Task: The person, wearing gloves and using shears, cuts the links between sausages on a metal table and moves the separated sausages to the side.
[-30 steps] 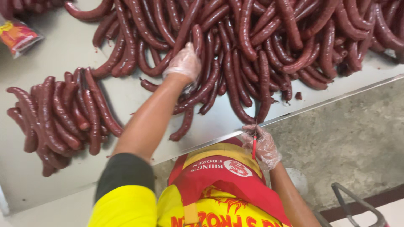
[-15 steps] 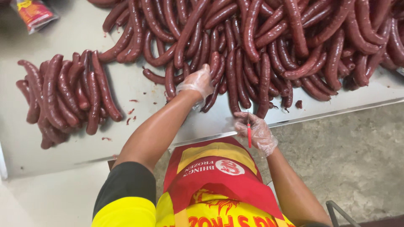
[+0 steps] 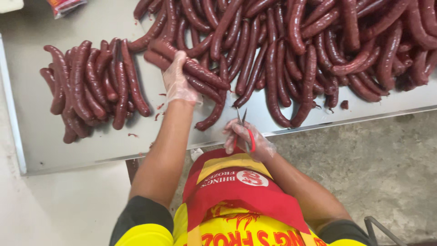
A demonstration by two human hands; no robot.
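Note:
My left hand (image 3: 178, 81), in a clear plastic glove, grips a few dark red sausages (image 3: 195, 73) pulled out from the big heap (image 3: 318, 50) across the steel table (image 3: 82, 150). My right hand (image 3: 248, 139), also gloved, holds small red-handled scissors (image 3: 243, 125) with the blades pointing up at the table's near edge, just below the hanging sausage ends. A separate smaller pile of sausages (image 3: 91, 86) lies to the left of my left hand.
A red and yellow apron (image 3: 236, 196) covers my front. A red packet (image 3: 66, 7) lies at the table's far left. Small red scraps (image 3: 159, 107) dot the table near my left wrist. Concrete floor (image 3: 378, 168) lies to the right, with a metal frame (image 3: 382, 230) at the lower right.
My left hand has moved left with sausages drawn from the heap toward the small pile. My right hand with the scissors has risen toward the table edge.

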